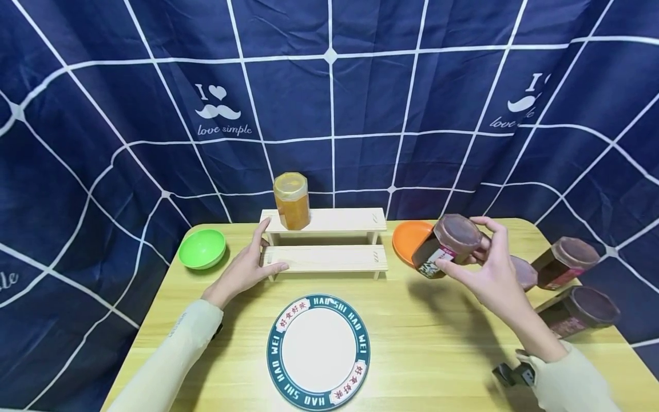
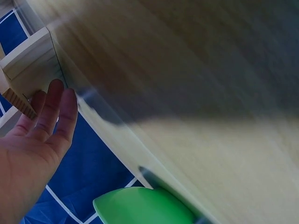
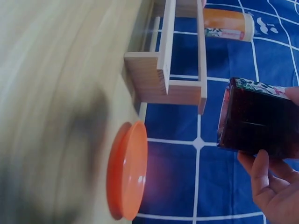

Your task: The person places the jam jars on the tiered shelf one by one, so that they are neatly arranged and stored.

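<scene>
My right hand [image 1: 496, 277] grips a dark red jar [image 1: 449, 243] above the table, tilted, thumb on its labelled side. The right wrist view shows the same jar [image 3: 261, 121] with fingers around it. My left hand [image 1: 244, 272] is at the left end of a two-step wooden rack [image 1: 329, 258], thumb by the lower board and index finger by the upper one. In the left wrist view its fairly straight fingers [image 2: 63, 116] lie against the rack's end. A jar of amber contents [image 1: 292, 203] stands on the upper board's left part.
Several more dark jars [image 1: 579, 309] stand at the table's right. An orange dish [image 1: 409, 237] lies right of the rack, a green bowl [image 1: 202, 249] to its left. A white plate with a teal rim [image 1: 278, 349] lies in front. Dark blue cloth [image 1: 370, 114] hangs behind the table.
</scene>
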A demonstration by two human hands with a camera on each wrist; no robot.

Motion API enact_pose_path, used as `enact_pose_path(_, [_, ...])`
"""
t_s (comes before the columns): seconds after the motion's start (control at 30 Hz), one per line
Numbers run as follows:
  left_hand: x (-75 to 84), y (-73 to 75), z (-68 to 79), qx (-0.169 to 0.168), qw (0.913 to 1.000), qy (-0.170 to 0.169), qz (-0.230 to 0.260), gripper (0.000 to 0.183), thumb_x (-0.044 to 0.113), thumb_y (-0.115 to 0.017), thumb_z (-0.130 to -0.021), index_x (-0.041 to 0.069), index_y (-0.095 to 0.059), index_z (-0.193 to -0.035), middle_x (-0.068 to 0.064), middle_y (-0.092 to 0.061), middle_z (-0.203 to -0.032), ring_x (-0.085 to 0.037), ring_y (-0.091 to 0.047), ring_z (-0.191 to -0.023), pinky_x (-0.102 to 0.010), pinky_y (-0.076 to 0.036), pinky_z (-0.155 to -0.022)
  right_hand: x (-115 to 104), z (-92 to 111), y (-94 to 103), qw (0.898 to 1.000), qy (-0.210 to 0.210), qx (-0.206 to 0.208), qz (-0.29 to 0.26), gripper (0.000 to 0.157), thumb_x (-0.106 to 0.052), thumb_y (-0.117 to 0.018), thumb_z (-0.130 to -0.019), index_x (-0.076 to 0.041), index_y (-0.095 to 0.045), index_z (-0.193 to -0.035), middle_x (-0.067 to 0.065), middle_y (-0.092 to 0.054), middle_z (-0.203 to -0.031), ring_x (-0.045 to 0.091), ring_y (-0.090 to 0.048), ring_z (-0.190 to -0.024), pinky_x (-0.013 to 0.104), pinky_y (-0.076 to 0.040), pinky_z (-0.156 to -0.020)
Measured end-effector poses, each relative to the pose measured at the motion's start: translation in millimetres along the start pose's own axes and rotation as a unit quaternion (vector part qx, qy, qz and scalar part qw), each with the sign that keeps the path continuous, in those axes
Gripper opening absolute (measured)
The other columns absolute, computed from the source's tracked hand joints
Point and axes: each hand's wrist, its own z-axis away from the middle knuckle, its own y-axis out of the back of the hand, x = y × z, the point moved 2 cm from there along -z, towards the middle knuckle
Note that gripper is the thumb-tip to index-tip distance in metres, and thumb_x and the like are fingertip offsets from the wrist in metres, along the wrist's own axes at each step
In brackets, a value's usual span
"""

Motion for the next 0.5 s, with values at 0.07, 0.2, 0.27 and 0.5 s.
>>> enact_pose_path(0.07, [-0.7, -0.5, -0.5, 0.001, 1.0000, -0.002, -0.002, 0.121, 0.050, -0.089, -0.093, 0.025, -0.004, -0.176, -0.017, -0.063, -0.125, -0.029, -0.063, -0.100, -0.051, -0.050, -0.093, -1.1, -7.2, -5.3, 1.000, 0.004, -0.003, -0.005, 0.104, 0.005, -0.093, -0.083, -0.018, -0.028, -0.161, -0.009, -0.073, -0.122, 0.006, -0.071, -0.100, 0.016, -0.053, -0.084])
enact_pose_path(0.2, [-0.2, -1.7, -1.7, 0.001, 1.0000, -0.005, -0.005, 0.121, 0.049, -0.089, -0.093, 0.025, -0.004, -0.176, -0.016, -0.062, -0.124, -0.028, -0.062, -0.097, -0.049, -0.050, -0.089, -4.2, -21.5, -16.2, 1.000, 0.007, -0.015, -0.023, 0.102, 0.004, -0.092, -0.084, -0.018, -0.029, -0.161, -0.001, -0.071, -0.127, 0.008, -0.071, -0.105, 0.018, -0.054, -0.086])
enact_pose_path(0.27, [0.5, -1.9, -2.0, -0.001, 1.0000, -0.006, -0.005, 0.122, 0.047, -0.090, -0.092, 0.025, -0.004, -0.176, -0.015, -0.062, -0.122, -0.028, -0.062, -0.095, -0.048, -0.050, -0.088, -6.0, -29.1, -22.2, 0.999, 0.006, -0.023, -0.037, 0.101, 0.004, -0.092, -0.085, -0.018, -0.029, -0.161, 0.003, -0.070, -0.131, 0.009, -0.071, -0.108, 0.019, -0.054, -0.088])
enact_pose_path(0.5, [1.0, 0.6, 0.4, -0.006, 0.9998, -0.012, 0.011, 0.123, 0.042, -0.091, -0.092, 0.026, -0.003, -0.176, -0.015, -0.063, -0.120, -0.029, -0.063, -0.098, -0.050, -0.050, -0.094, -13.0, -55.2, -45.7, 0.996, 0.027, -0.039, -0.073, 0.101, 0.007, -0.092, -0.083, -0.014, -0.031, -0.161, 0.013, -0.065, -0.136, 0.013, -0.069, -0.114, 0.020, -0.053, -0.094])
